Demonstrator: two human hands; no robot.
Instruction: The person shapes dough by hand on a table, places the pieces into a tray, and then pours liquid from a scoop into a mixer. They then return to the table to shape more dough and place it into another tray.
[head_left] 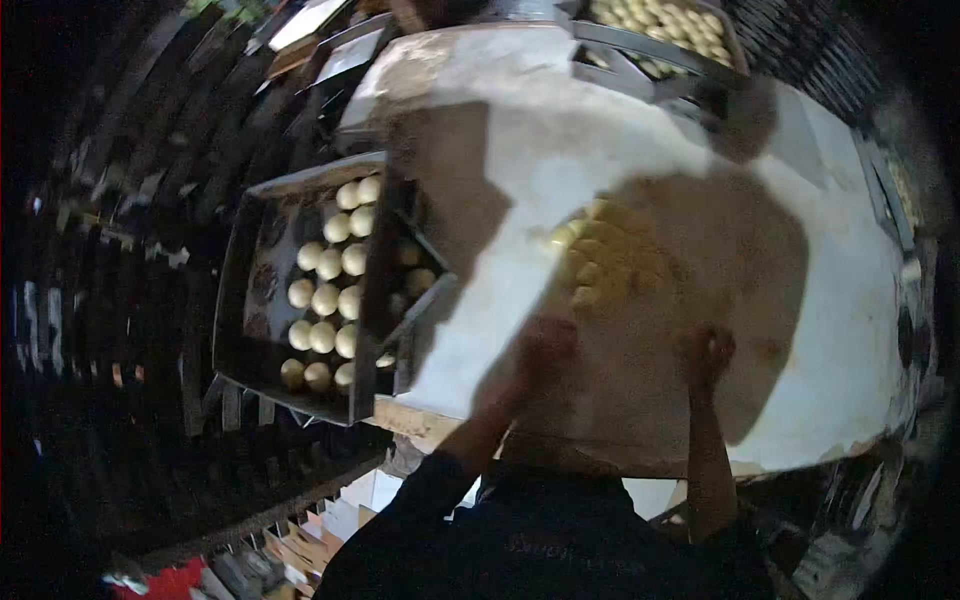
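My left hand (548,348) is low over the near part of the table, a dark, blurred, rounded shape with the fingers curled down. Further right, my right hand (708,352) is also curled in at table level. Shadow hides what either hand may hold. Just beyond them, between the two, a cluster of pale yellow dough pieces (605,250) lies on the white tabletop (560,130), mostly within my shadow. The nearest pieces are a short way from my left hand and do not appear to touch it.
To the left, a deep metal tray (232,300) holds rows of round dough balls (325,299); a second tray edge (425,305) shows beneath it. At the far right, another tray (655,52) is filled with dough balls. Cardboard boxes (300,548) lie below the table's front edge.
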